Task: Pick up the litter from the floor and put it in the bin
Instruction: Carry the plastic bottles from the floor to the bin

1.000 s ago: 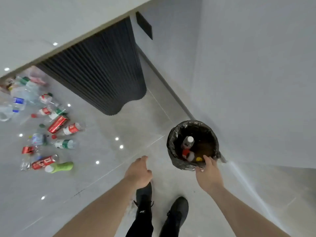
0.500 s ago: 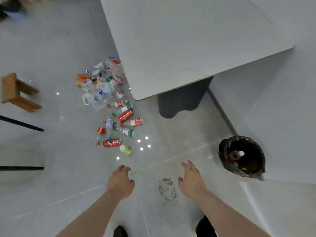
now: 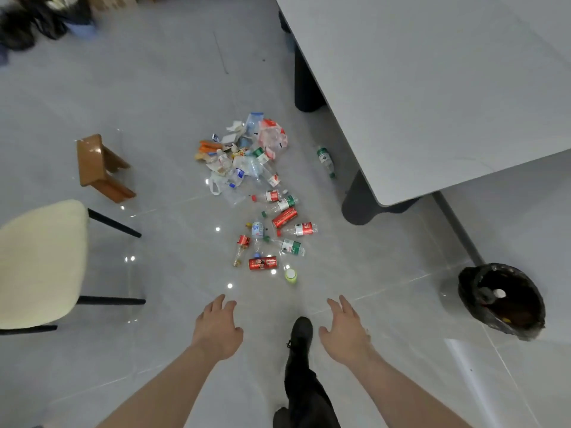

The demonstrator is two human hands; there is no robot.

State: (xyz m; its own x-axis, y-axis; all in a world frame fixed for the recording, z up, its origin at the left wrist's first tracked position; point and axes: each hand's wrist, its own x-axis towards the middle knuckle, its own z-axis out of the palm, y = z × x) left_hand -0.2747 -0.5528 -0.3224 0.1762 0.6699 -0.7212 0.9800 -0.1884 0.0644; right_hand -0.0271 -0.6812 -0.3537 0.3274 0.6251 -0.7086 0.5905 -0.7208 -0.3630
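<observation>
Both hands hang empty with fingers loosely spread, and the nearest litter, a small green bottle (image 3: 290, 275) lying on the floor end-on, sits ahead between them, slightly nearer the right hand (image 3: 344, 334) than the left hand (image 3: 217, 330), with the bin (image 3: 500, 299) off right.

The floor (image 3: 160, 97) is smooth, glossy grey tile that mirrors the ceiling lights, and the table (image 3: 432, 88) above it has a matt pale top. The litter is mostly clear plastic bottles (image 3: 298, 229) with printed labels, shiny red cans (image 3: 263, 263) and crumpled plastic bags (image 3: 273, 135). The stool (image 3: 92, 163) looks like polished brown wood, the chair (image 3: 40, 261) has a soft cream cloth seat, and the bin (image 3: 463, 291) is lined with wrinkled glossy black plastic
</observation>
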